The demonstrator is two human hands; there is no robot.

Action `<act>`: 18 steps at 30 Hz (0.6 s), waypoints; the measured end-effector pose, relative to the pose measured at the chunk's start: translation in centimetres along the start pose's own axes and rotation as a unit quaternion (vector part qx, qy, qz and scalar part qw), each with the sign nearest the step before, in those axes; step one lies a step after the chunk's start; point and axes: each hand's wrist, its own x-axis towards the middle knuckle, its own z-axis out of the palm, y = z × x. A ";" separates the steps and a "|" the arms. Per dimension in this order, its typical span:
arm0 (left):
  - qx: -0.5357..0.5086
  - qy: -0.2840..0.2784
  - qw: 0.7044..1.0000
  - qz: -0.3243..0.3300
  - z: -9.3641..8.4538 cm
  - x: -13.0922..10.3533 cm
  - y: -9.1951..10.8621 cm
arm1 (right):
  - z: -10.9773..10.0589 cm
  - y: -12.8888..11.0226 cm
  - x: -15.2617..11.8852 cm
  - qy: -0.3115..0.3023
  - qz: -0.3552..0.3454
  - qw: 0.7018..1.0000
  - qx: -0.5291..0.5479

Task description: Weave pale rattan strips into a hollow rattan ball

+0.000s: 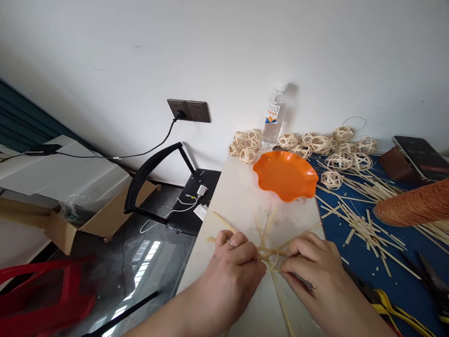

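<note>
Thin pale strips (pixel 280 299) cross in a star shape on the white tabletop (pixel 235 187), with a small loop at their crossing. On the left side of the crossing, my left hand (pixel 235 267) is closed on the strips, a ring on one finger. My right hand (pixel 314 267) pinches a strip at the right side of the loop, thumb and forefinger together. Beyond the hands sits an orange wavy-edged plate (pixel 286 175). Several woven strip balls (pixel 340 160) lie along the wall behind it.
A water bottle (pixel 274 117) stands by the wall. Loose strips (pixel 361 224) cover a blue mat (pixel 368 285), with yellow-handled pliers (pixel 389 304) near its front. At the right are an orange cord-wrapped cylinder (pixel 414 203) and a phone (pixel 421 157). A black chair (pixel 189 206) is left of the table.
</note>
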 end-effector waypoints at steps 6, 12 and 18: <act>-0.012 -0.007 1.000 -0.002 0.3 0.2 -0.2 | 0.0 0.2 0.1 0.006 -0.008 1.000 0.000; -0.023 -0.011 1.000 -0.018 0.2 0.5 -0.1 | -0.2 0.3 0.1 -0.005 -0.006 1.000 0.003; -0.024 0.002 1.000 -0.020 0.6 0.5 -0.2 | 0.0 0.3 -0.1 -0.030 0.012 0.999 -0.008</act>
